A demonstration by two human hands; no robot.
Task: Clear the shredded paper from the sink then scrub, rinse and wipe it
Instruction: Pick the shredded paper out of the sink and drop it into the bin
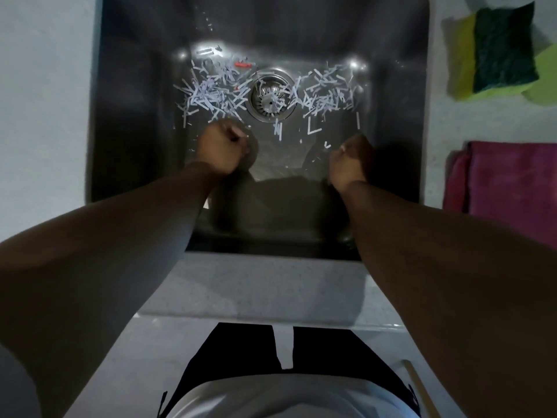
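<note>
Shredded paper (211, 92) litters the far floor of the sink (135, 116). Nearer, the left hand (223, 149) and right hand (351, 164) hover with fingers curled; what they hold is unclear.

no readable text, labels, brands, numbers or signs anywhere

Your one camera rode on your head and looked steeply down into the sink (126, 122) from above its near edge, facing its far wall. It sat close: the sink filled the upper middle of the wide-angle view, with the desk (256, 285) showing left, right and in front of it.
</note>
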